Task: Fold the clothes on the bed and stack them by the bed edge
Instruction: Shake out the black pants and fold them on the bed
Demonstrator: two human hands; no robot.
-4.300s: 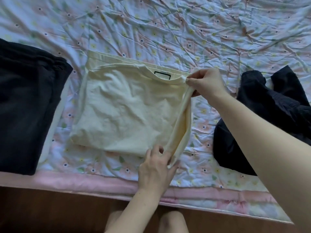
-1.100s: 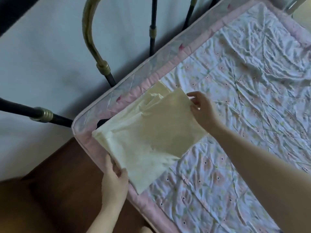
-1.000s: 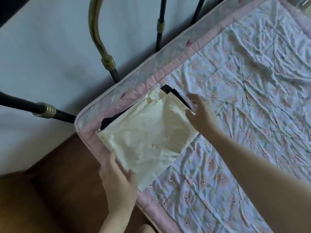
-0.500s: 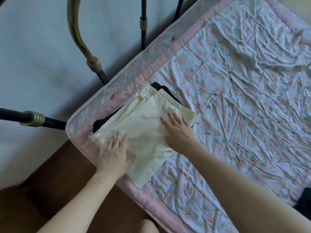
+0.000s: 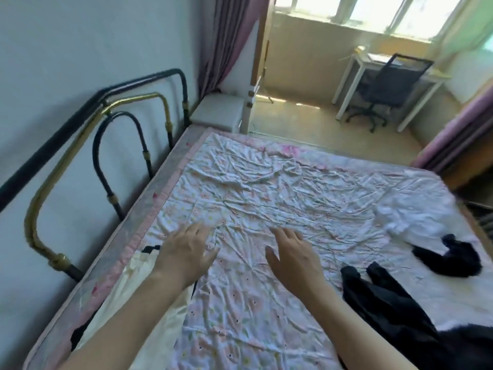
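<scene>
1. The left hand point(image 5: 186, 253) hovers above the floral bedsheet point(image 5: 266, 196) with fingers straight and spread, grasping nothing
2. The right hand point(image 5: 293, 259) hangs beside it, fingers relaxed and loose, also empty
3. The folded cream shirt point(image 5: 128, 295) lies at the bed's left edge under the left forearm, on top of a dark folded garment point(image 5: 150, 248) whose corner peeks out
4. Unfolded black clothes point(image 5: 386, 303) lie on the sheet to the right of the right arm, a smaller black piece point(image 5: 450, 259) beyond them, and a crumpled white garment point(image 5: 416, 214) further back
5. A metal bed frame point(image 5: 106, 134) stands against the wall on the left
</scene>
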